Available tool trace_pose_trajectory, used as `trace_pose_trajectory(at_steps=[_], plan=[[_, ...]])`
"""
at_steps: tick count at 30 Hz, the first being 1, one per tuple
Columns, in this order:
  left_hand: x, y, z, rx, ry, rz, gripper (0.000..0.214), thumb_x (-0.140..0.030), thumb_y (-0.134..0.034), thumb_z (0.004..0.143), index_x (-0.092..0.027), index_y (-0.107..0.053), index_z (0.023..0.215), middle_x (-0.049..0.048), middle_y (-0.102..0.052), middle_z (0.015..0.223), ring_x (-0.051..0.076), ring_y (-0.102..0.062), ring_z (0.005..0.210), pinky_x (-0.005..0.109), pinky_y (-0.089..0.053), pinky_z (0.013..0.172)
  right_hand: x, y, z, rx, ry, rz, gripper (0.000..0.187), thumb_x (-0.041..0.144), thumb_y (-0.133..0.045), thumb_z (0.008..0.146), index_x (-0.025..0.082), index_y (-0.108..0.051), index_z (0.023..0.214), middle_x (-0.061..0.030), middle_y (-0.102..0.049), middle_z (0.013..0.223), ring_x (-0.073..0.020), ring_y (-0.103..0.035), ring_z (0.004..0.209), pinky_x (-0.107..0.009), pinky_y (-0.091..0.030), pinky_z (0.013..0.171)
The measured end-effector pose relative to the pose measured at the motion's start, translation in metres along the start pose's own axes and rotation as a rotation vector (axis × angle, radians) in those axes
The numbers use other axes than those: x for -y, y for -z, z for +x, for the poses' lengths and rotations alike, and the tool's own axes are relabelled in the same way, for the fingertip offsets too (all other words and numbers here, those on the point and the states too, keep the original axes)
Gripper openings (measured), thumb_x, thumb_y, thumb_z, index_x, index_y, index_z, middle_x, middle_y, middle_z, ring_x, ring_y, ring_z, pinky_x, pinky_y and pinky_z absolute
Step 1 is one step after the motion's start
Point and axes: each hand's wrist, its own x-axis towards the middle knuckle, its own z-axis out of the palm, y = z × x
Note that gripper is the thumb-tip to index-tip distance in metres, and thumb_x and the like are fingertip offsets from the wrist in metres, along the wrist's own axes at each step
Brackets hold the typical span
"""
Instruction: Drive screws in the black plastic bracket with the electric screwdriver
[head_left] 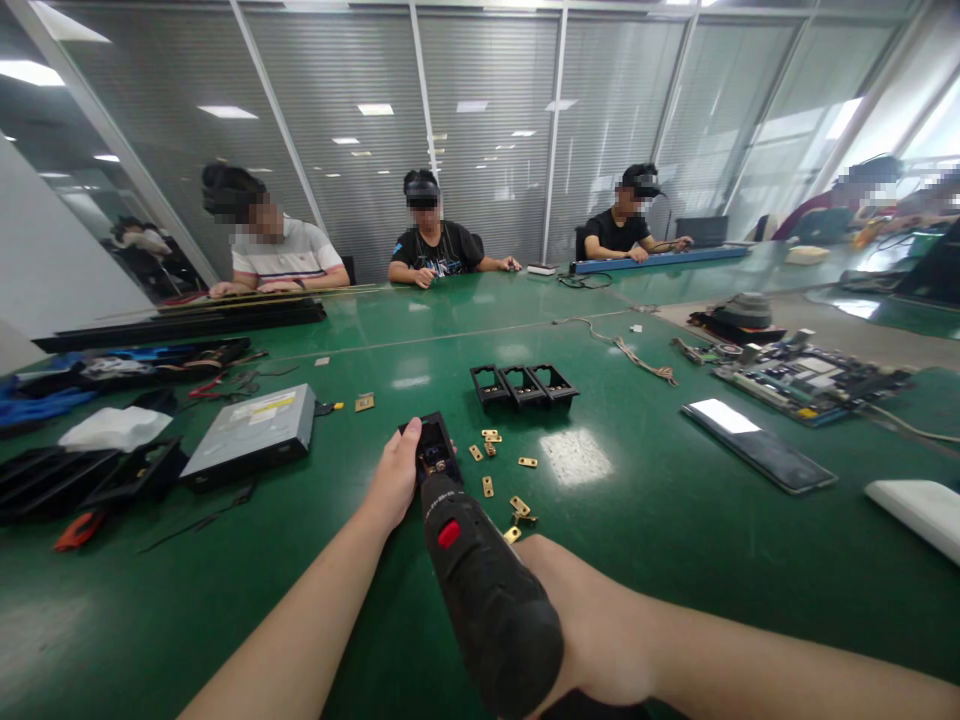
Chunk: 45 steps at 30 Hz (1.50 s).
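My right hand (592,630) is wrapped round a black electric screwdriver (480,590) with a red switch. Its tip points down into a small black plastic housing (431,445) on the green table (675,520). My left hand (394,480) grips the left side of that housing and holds it in place. Several small brass plates (499,480) lie scattered just right of the housing. A row of three more black housings (523,384) stands a little farther back.
A grey optical drive (251,432) and black trays (82,480) lie at the left. A dark flat panel (757,443), a circuit board (806,378) and a white object (919,512) lie at the right. Several people sit along the far edge.
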Motion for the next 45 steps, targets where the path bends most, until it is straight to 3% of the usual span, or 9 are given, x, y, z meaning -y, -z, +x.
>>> trace_pose_trajectory(at_steps=[5,12,17,25,33,39,45], plan=[[-0.003,-0.001,-0.004,-0.006,0.013,0.010,0.072,-0.085,-0.072,0.086,-0.017,-0.074,0.106,0.0191,-0.086,0.096,0.038,-0.085,0.090,0.042,-0.066,0.071,0.005,-0.002,-0.004,-0.006,-0.090,0.067,0.061,0.034,-0.113,0.023,0.013,-0.067,0.057,-0.0021,-0.070,0.064,-0.0145,-0.067,0.058,-0.020,-0.052,0.048],[-0.006,0.001,-0.008,0.018,0.065,-0.038,0.070,-0.083,-0.065,0.096,-0.017,-0.074,0.115,0.0191,-0.086,0.103,0.036,-0.086,0.095,0.045,-0.069,0.078,0.006,-0.002,-0.006,-0.037,-0.125,0.156,0.060,0.030,-0.113,0.027,0.014,-0.065,0.059,0.0019,-0.070,0.061,-0.0123,-0.067,0.051,-0.018,-0.057,0.045],[-0.009,0.003,-0.009,0.069,0.126,-0.162,0.069,-0.077,-0.061,0.104,-0.012,-0.075,0.120,0.0193,-0.086,0.104,0.032,-0.086,0.093,0.042,-0.069,0.082,0.003,-0.003,-0.007,-0.035,-0.119,0.126,0.057,0.038,-0.112,0.033,0.013,-0.067,0.057,-0.0001,-0.070,0.060,-0.0121,-0.066,0.053,-0.020,-0.057,0.049],[-0.007,0.002,-0.009,0.074,0.148,-0.228,0.067,-0.074,-0.054,0.108,-0.012,-0.078,0.115,0.0198,-0.086,0.104,0.031,-0.086,0.093,0.041,-0.070,0.081,0.006,-0.002,-0.007,-0.049,-0.030,-0.011,0.054,0.031,-0.111,0.036,0.016,-0.061,0.052,0.0029,-0.063,0.056,-0.0096,-0.056,0.052,-0.019,-0.044,0.048],[-0.005,0.003,-0.007,0.065,0.106,-0.194,0.072,-0.078,-0.057,0.105,-0.010,-0.079,0.114,0.0185,-0.086,0.097,0.031,-0.085,0.084,0.040,-0.068,0.076,0.007,0.000,-0.008,-0.075,0.135,-0.078,0.056,0.025,-0.111,0.035,0.018,-0.063,0.064,0.0093,-0.060,0.062,-0.0078,-0.044,0.059,-0.022,-0.046,0.063],[-0.010,-0.001,-0.012,0.050,0.116,-0.223,0.084,-0.081,-0.033,0.111,-0.011,-0.078,0.117,0.0189,-0.086,0.094,0.030,-0.085,0.084,0.039,-0.068,0.073,0.007,0.001,-0.008,-0.065,0.110,-0.109,0.055,0.028,-0.111,0.039,0.018,-0.064,0.068,0.0073,-0.060,0.067,-0.0096,-0.047,0.063,-0.025,-0.049,0.066],[-0.015,-0.005,-0.012,0.007,0.159,-0.213,0.084,-0.078,-0.029,0.113,-0.010,-0.079,0.116,0.0204,-0.086,0.097,0.033,-0.087,0.094,0.042,-0.070,0.080,0.003,-0.001,-0.008,-0.028,0.211,-0.055,0.050,0.025,-0.107,0.049,0.019,-0.061,0.066,0.0083,-0.055,0.063,-0.0082,-0.041,0.059,-0.022,-0.045,0.062]])
